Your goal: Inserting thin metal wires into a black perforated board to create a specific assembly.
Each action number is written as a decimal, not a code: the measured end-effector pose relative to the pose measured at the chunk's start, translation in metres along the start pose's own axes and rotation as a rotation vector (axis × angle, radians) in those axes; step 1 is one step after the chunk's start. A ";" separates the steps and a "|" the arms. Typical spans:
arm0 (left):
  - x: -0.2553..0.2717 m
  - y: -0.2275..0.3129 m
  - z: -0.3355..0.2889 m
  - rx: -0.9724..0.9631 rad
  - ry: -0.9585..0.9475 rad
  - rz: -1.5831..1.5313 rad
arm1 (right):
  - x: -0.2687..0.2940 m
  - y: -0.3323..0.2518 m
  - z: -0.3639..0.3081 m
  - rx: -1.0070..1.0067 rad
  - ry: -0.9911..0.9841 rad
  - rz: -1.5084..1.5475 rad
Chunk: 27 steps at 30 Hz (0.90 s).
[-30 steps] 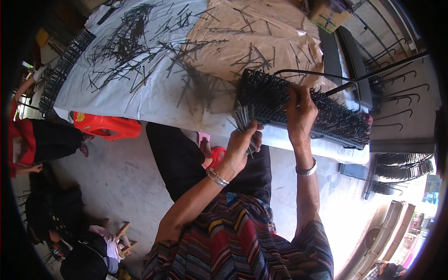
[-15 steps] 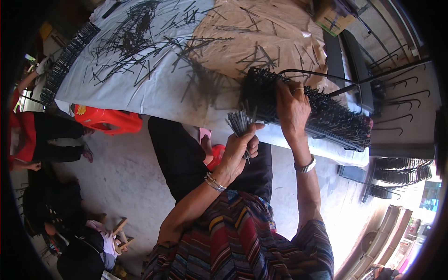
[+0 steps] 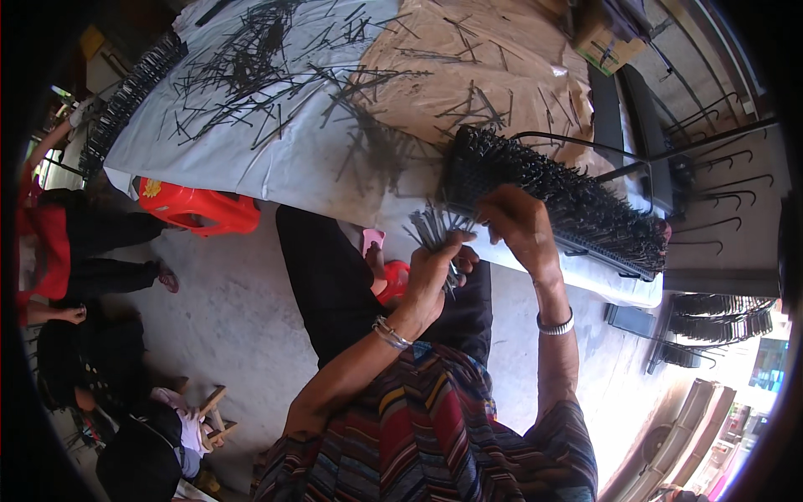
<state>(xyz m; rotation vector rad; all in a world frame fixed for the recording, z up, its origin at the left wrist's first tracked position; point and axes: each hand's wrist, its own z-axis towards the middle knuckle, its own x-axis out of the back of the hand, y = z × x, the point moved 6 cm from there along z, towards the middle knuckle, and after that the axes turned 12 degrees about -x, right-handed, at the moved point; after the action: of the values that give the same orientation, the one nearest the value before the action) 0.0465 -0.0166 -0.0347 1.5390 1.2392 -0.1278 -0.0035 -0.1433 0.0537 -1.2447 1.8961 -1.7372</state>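
Note:
My left hand (image 3: 439, 272), above my lap, is closed round a bundle of thin dark strips (image 3: 433, 227), whose ends fan out above the thumb. Close to those ends is my right hand (image 3: 520, 227), with thumb and fingertips drawn together; whether a strip is between them I cannot make out. Behind it, at the table's near right edge, stands a long black rack (image 3: 477, 201) packed with rows of upright dark pieces. A raised black metal bar (image 3: 577, 138) runs along the rack's far side.
Loose dark strips (image 3: 251, 63) lie scattered over the cloth-covered table (image 3: 293, 163). A red plastic stool (image 3: 196, 207) stands by its left edge. A carton (image 3: 609, 46) is at the far right, near metal hooks (image 3: 728, 197). People (image 3: 50, 251) are on the left.
My right hand has come off the rack and moved down and toward the bundle. My left hand still grips the strips, slightly further right. The view has shifted a little.

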 end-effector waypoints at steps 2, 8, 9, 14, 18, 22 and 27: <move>0.009 0.004 0.003 -0.032 0.130 0.031 | 0.002 -0.010 -0.002 0.050 0.100 -0.035; 0.013 0.004 0.016 -0.076 0.011 -0.024 | 0.009 -0.032 0.003 0.225 0.416 -0.223; 0.015 0.004 0.016 -0.076 0.015 -0.026 | 0.011 -0.035 0.003 0.209 0.444 -0.205; 0.021 -0.005 0.015 0.004 0.035 -0.069 | 0.018 -0.033 0.021 0.349 0.634 -0.246; 0.020 -0.011 0.013 0.035 0.027 -0.119 | 0.007 -0.029 0.031 0.447 0.717 -0.341; 0.022 -0.011 0.011 0.036 0.036 -0.121 | 0.000 -0.030 0.034 0.502 0.695 -0.373; 0.014 -0.004 0.002 0.095 0.075 -0.111 | -0.003 -0.018 0.042 0.467 0.657 -0.467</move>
<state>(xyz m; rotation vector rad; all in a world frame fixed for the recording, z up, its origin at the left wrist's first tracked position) 0.0506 -0.0098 -0.0476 1.5687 1.3957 -0.2052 0.0348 -0.1673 0.0588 -1.0577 1.3598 -2.9103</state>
